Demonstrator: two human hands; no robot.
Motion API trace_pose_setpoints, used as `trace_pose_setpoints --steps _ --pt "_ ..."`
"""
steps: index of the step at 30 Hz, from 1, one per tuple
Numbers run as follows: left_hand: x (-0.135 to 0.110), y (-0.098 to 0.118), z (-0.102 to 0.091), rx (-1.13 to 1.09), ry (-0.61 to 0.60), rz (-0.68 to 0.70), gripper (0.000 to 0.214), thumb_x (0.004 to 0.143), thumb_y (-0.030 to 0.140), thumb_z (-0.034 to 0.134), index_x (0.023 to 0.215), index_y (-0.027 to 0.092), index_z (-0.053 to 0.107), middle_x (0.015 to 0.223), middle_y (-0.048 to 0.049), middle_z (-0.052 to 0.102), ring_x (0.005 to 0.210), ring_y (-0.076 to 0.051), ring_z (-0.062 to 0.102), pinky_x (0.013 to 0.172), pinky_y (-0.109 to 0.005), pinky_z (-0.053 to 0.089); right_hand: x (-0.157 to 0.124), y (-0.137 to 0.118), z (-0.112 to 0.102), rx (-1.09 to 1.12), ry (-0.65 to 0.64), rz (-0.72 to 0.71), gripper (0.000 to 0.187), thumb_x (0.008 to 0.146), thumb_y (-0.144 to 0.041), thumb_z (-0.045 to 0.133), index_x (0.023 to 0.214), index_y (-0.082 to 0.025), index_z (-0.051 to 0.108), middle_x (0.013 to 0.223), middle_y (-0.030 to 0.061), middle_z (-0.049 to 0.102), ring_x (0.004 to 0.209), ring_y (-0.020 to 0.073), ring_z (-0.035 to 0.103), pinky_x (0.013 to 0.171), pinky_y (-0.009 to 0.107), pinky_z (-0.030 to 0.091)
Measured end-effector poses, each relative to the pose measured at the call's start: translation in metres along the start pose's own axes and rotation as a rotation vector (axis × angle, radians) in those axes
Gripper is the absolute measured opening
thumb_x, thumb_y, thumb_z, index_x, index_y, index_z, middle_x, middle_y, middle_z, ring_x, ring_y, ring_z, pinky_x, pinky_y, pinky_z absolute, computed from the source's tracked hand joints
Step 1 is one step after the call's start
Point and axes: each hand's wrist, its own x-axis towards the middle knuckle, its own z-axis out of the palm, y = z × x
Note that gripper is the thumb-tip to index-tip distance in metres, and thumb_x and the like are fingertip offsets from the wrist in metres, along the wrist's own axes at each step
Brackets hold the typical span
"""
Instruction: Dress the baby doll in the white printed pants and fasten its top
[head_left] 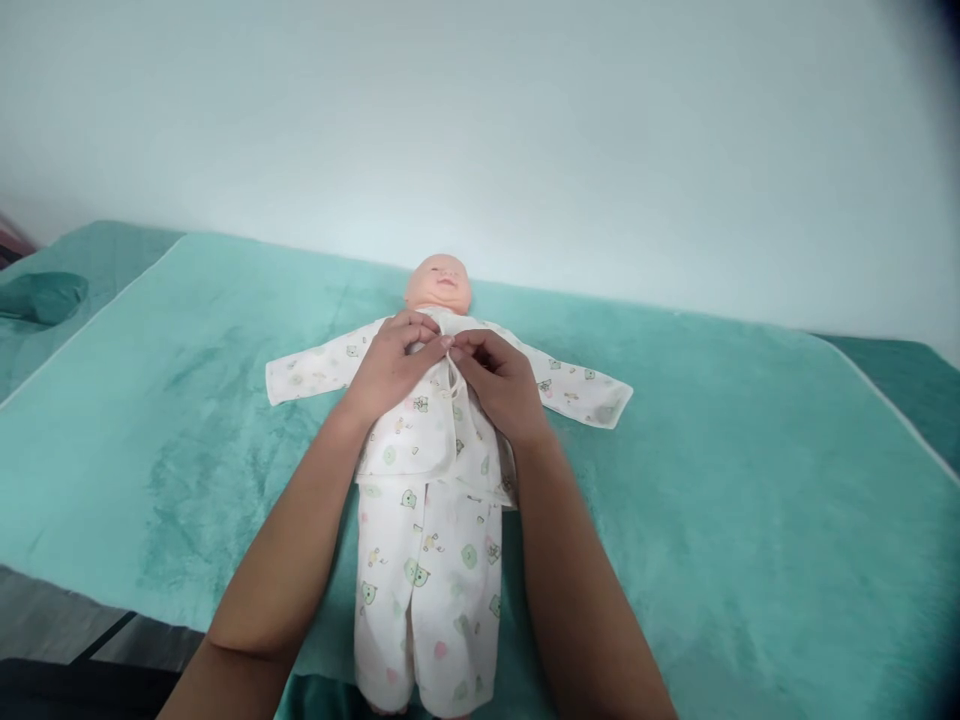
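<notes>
A baby doll [439,281] lies on its back on a teal blanket [712,470], head away from me, arms spread. It wears a white printed shirt [420,435] and matching trousers [427,590]. My left hand [390,365] and my right hand [501,380] meet on the doll's chest just below its neck. Both pinch the thin tie strings [452,375] of the shirt, fingertips touching each other. The strings are mostly hidden under my fingers.
The blanket covers a bed set against a pale wall [525,130]. A teal pillow [41,297] lies at the far left. The blanket's front edge hangs over a dark floor [67,630] at the lower left.
</notes>
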Motion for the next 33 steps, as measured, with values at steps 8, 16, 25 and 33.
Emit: trace_pose_setpoints --steps 8,16,25,33 --pt "-0.0024 0.0016 -0.0031 -0.031 -0.028 -0.049 0.011 0.086 0.023 0.064 0.076 0.022 0.069 0.113 -0.0037 0.067 0.106 -0.019 0.062 0.1 -0.037 0.049 0.0006 -0.0023 -0.001 0.015 -0.056 0.03 0.02 0.084 -0.033 0.072 0.1 -0.024 0.065 0.075 -0.0049 0.052 0.067 0.012 0.045 0.065 0.028 0.04" --pt "-0.004 0.0009 -0.0039 -0.085 -0.033 -0.1 0.009 0.081 0.019 0.063 0.076 0.022 0.07 0.116 -0.0033 0.067 0.105 -0.019 0.063 0.089 -0.033 0.052 0.0 -0.0023 -0.001 0.014 -0.077 0.037 0.025 0.083 -0.033 0.072 0.105 -0.024 0.064 0.075 -0.0058 0.051 0.067 0.0113 0.043 0.066 0.028 0.039" --pt "-0.0073 0.0005 -0.0039 -0.105 -0.023 -0.081 0.013 0.083 0.018 0.062 0.077 0.024 0.072 0.117 -0.0029 0.067 0.109 -0.02 0.063 0.093 -0.035 0.052 -0.0001 -0.0049 -0.0011 -0.018 -0.094 0.028 0.027 0.083 -0.033 0.072 0.108 -0.025 0.064 0.076 -0.0056 0.052 0.068 0.0119 0.046 0.067 0.028 0.041" --pt "-0.0099 -0.002 -0.0002 -0.112 0.023 -0.077 0.007 0.081 0.019 0.067 0.075 0.022 0.07 0.117 -0.0041 0.067 0.11 -0.021 0.062 0.093 -0.037 0.052 0.0 -0.0013 0.0009 -0.029 -0.121 0.007 0.032 0.081 -0.032 0.074 0.111 -0.025 0.064 0.077 -0.0057 0.053 0.067 0.0112 0.045 0.066 0.028 0.04"
